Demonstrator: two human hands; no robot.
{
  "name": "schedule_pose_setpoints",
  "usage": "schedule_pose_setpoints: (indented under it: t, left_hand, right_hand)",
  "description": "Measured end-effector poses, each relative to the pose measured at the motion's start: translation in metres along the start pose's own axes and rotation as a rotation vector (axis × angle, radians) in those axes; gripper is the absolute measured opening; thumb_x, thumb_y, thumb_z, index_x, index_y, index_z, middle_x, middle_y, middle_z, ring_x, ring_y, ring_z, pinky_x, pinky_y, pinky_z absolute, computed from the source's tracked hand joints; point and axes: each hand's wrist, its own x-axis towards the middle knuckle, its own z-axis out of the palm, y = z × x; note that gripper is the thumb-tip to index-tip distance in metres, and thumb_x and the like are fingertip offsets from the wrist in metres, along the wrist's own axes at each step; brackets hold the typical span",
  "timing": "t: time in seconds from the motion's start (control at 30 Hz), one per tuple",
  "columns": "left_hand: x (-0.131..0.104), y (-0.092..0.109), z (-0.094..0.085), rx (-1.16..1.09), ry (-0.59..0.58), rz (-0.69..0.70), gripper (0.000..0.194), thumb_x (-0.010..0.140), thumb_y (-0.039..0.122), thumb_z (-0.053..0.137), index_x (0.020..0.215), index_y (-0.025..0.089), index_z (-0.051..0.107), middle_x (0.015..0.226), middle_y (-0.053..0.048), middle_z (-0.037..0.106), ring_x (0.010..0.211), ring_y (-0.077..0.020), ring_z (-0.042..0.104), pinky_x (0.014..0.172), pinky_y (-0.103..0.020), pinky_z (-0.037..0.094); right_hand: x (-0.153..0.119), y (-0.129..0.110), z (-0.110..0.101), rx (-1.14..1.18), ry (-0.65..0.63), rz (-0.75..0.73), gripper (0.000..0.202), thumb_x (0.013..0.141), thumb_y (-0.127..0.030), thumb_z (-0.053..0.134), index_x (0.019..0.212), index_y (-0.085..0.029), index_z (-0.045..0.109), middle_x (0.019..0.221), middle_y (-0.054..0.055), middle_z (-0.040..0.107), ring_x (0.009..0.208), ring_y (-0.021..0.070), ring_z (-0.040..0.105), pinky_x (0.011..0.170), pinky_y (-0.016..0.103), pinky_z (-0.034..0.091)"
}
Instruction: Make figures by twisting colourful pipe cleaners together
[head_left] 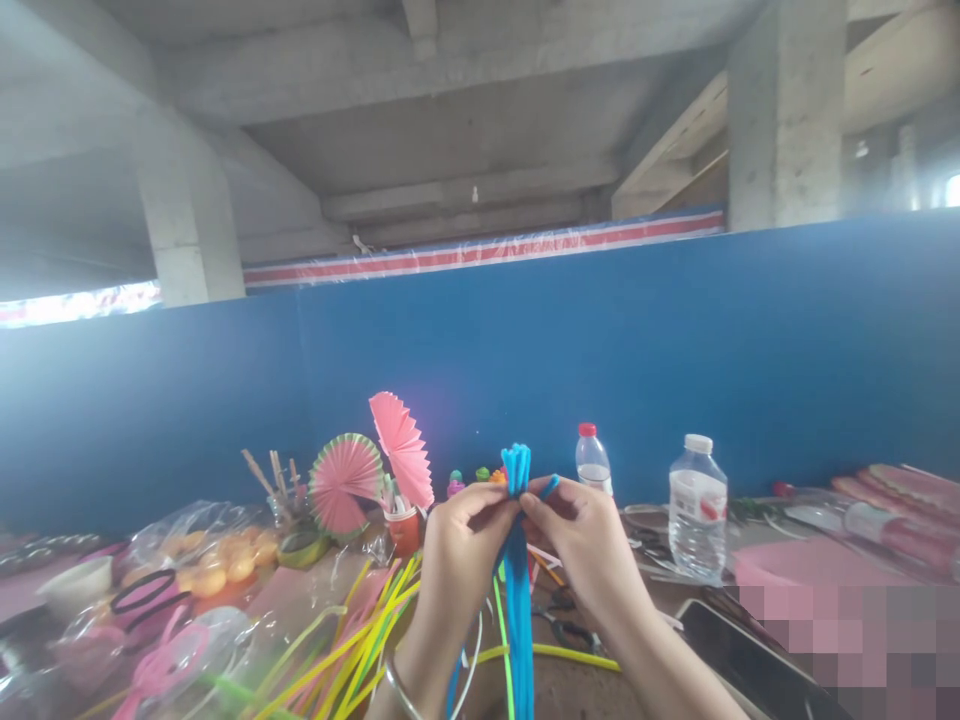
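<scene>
A bundle of blue pipe cleaners [517,610] hangs upright in front of me, its tips grouped just above my fingers. My left hand [472,525] pinches the bundle near the top from the left side. From the right, my right hand [574,530] closes thumb and fingers on it at the same height. One short blue end [551,487] sticks out over the right fingers, apart from the other tips. Whether it is wrapped around the bundle is hidden by the fingers. Yellow pipe cleaners [375,640] lie on the table left of my left wrist.
Pink paper fans [401,445] and a red cup [403,530] stand behind my left hand. A large water bottle [698,510] and a smaller red-capped bottle [592,460] stand at the right. Scissors [570,630] and a phone [750,660] lie nearby. A blue partition [480,360] closes off the back.
</scene>
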Motion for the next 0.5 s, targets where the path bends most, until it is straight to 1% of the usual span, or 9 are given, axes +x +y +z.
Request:
schedule_pose_setpoints:
  t: [0.07, 0.13, 0.27, 0.37, 0.43, 0.5]
  left_hand:
    - [-0.002, 0.001, 0.003, 0.052, 0.014, 0.027, 0.019, 0.076, 0.023, 0.054, 0.088, 0.019, 0.068, 0.085, -0.004, 0.067, 0.075, -0.0163, 0.06, 0.067, -0.023, 0.046]
    - [-0.002, 0.0, 0.004, 0.052, 0.041, 0.018, 0.021, 0.076, 0.023, 0.054, 0.091, 0.018, 0.068, 0.085, -0.004, 0.067, 0.074, -0.0162, 0.06, 0.066, -0.023, 0.046]
    - [0.0, -0.006, 0.004, -0.106, 0.081, -0.113, 0.022, 0.073, 0.026, 0.058, 0.089, 0.015, 0.068, 0.073, -0.003, 0.069, 0.07, -0.0162, 0.062, 0.061, -0.021, 0.047]
    - [0.002, -0.012, 0.003, -0.243, 0.07, -0.204, 0.024, 0.07, 0.028, 0.061, 0.089, 0.015, 0.068, 0.071, -0.003, 0.069, 0.07, -0.0165, 0.062, 0.062, -0.022, 0.048]
    - [0.004, -0.015, 0.003, -0.291, 0.048, -0.231, 0.025, 0.068, 0.028, 0.063, 0.089, 0.014, 0.068, 0.072, -0.004, 0.069, 0.07, -0.0167, 0.062, 0.063, -0.024, 0.048]
    - [0.004, -0.015, 0.003, -0.291, 0.061, -0.221, 0.027, 0.065, 0.024, 0.066, 0.09, 0.015, 0.067, 0.074, -0.004, 0.069, 0.07, -0.0164, 0.062, 0.064, -0.024, 0.049]
  right_hand:
    - [0.001, 0.001, 0.001, -0.011, -0.013, -0.019, 0.021, 0.074, -0.033, 0.054, 0.079, -0.015, 0.062, 0.059, 0.001, 0.058, 0.056, 0.0147, 0.055, 0.052, 0.024, 0.044]
    - [0.001, 0.001, 0.002, -0.027, -0.014, -0.037, 0.022, 0.075, -0.034, 0.052, 0.08, -0.015, 0.062, 0.061, 0.002, 0.059, 0.056, 0.0149, 0.055, 0.053, 0.024, 0.044]
    - [-0.001, 0.0, 0.006, -0.06, 0.002, -0.078, 0.025, 0.077, -0.037, 0.05, 0.086, -0.016, 0.06, 0.072, 0.003, 0.063, 0.066, 0.0168, 0.057, 0.06, 0.025, 0.045]
    - [-0.002, 0.001, 0.008, -0.065, 0.014, -0.093, 0.024, 0.079, -0.037, 0.049, 0.087, -0.016, 0.059, 0.077, 0.004, 0.063, 0.071, 0.0178, 0.058, 0.065, 0.027, 0.044]
    - [-0.002, 0.002, 0.007, -0.06, 0.033, -0.091, 0.024, 0.079, -0.037, 0.049, 0.086, -0.016, 0.058, 0.077, 0.005, 0.063, 0.071, 0.0185, 0.058, 0.065, 0.028, 0.044]
    - [-0.002, 0.002, 0.006, -0.056, 0.062, -0.088, 0.024, 0.078, -0.037, 0.05, 0.086, -0.016, 0.058, 0.075, 0.005, 0.063, 0.071, 0.0189, 0.058, 0.064, 0.028, 0.044]
